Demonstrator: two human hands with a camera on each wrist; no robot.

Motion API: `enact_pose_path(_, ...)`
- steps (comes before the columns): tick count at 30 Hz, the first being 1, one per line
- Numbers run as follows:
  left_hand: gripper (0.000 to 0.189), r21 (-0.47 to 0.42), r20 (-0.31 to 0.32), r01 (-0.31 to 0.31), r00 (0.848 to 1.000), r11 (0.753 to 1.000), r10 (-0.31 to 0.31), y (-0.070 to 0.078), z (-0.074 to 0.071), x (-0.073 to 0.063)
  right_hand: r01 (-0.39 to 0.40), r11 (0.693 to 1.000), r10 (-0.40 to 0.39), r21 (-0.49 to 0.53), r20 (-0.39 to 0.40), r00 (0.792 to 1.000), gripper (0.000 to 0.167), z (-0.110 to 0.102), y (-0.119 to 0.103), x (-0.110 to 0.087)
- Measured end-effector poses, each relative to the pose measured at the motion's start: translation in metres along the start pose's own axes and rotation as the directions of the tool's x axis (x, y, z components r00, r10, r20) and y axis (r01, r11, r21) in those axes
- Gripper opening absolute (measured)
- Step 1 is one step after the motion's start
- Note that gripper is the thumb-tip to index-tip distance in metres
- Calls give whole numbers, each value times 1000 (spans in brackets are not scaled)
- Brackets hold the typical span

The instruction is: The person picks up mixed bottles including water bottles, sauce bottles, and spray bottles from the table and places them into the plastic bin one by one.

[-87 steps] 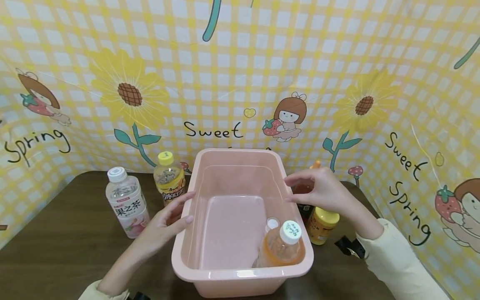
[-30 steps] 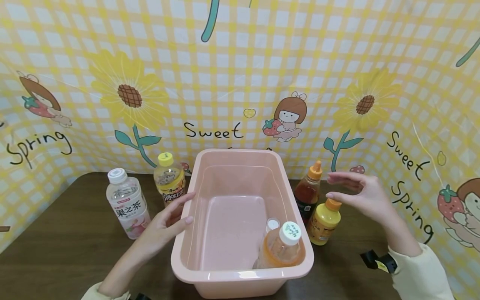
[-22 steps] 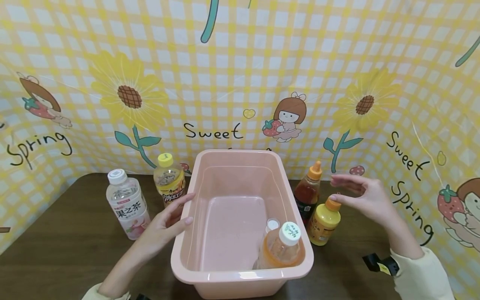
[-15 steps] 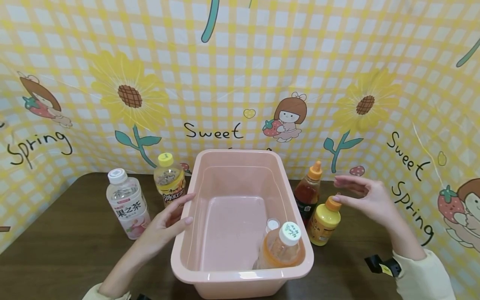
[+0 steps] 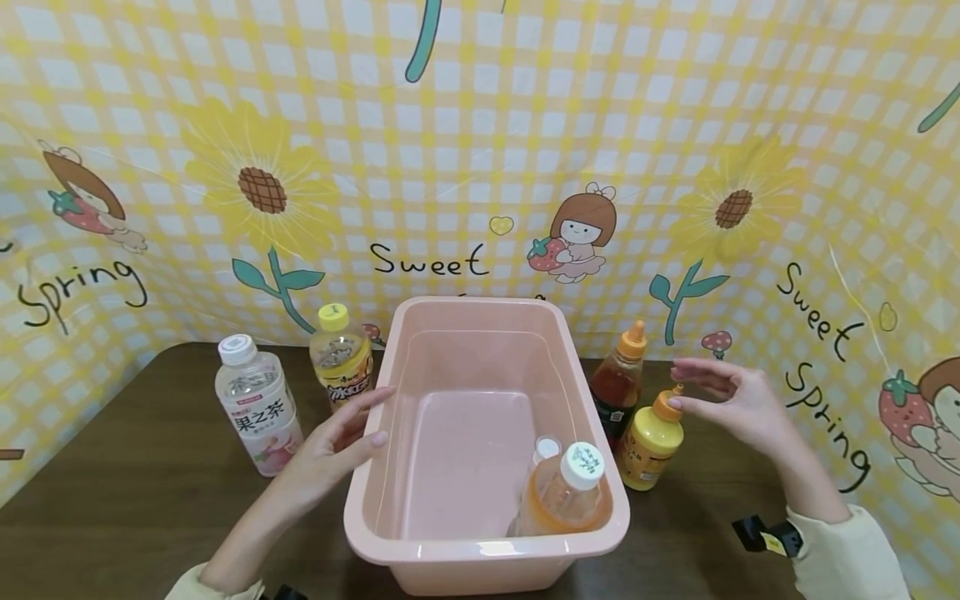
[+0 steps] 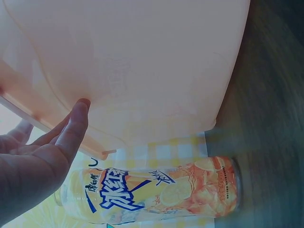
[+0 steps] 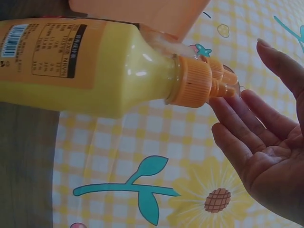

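A pink plastic tub (image 5: 468, 467) stands mid-table. My left hand (image 5: 333, 446) holds its left rim, thumb on top; the left wrist view shows another finger (image 6: 78, 118) against the outer wall. Inside, at the near right, stand a large bottle with a pale green cap (image 5: 562, 492) and a white-capped one (image 5: 547, 448) partly hidden behind it. My right hand (image 5: 738, 408) holds nothing, with fingers apart beside the orange nozzle of a yellow squeeze bottle (image 5: 651, 442). In the right wrist view, the fingertips (image 7: 218, 104) overlap the nozzle's edge.
A dark amber squeeze bottle (image 5: 617, 387) stands between the tub and the yellow bottle. Left of the tub are a yellow-capped iced tea bottle (image 5: 341, 362) and a white-capped fruit tea bottle (image 5: 260, 408). A checked cloth (image 5: 450, 167) hangs behind the brown table (image 5: 112, 483).
My right hand has left the tub's right rim, moved right past the amber bottle, and come lower beside the yellow bottle's nozzle. The left hand and the bottles have stayed in place.
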State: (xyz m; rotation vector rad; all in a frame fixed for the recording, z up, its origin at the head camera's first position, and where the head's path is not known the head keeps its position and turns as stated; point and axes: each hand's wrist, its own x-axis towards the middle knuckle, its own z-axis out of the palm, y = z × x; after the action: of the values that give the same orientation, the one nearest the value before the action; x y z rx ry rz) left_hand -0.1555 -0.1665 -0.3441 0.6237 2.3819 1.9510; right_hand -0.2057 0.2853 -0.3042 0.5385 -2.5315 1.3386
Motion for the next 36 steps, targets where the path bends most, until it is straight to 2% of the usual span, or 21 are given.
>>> enact_pose_path(8, 44, 3, -4, 11, 1000, 1000, -11, 1, 0, 0, -21, 1000, 22, -12, 5, 1000, 45, 1, 5, -1)
enact_pose_path(19, 44, 10, -7, 11, 1000, 1000, -11, 1, 0, 0, -118, 988, 120, -102, 17, 993, 49, 3, 10, -2)
enact_pose_path(36, 44, 2, -7, 10, 1000, 1000, -10, 1, 0, 0, -139, 987, 142, -79, 29, 989, 46, 12, 24, -1)
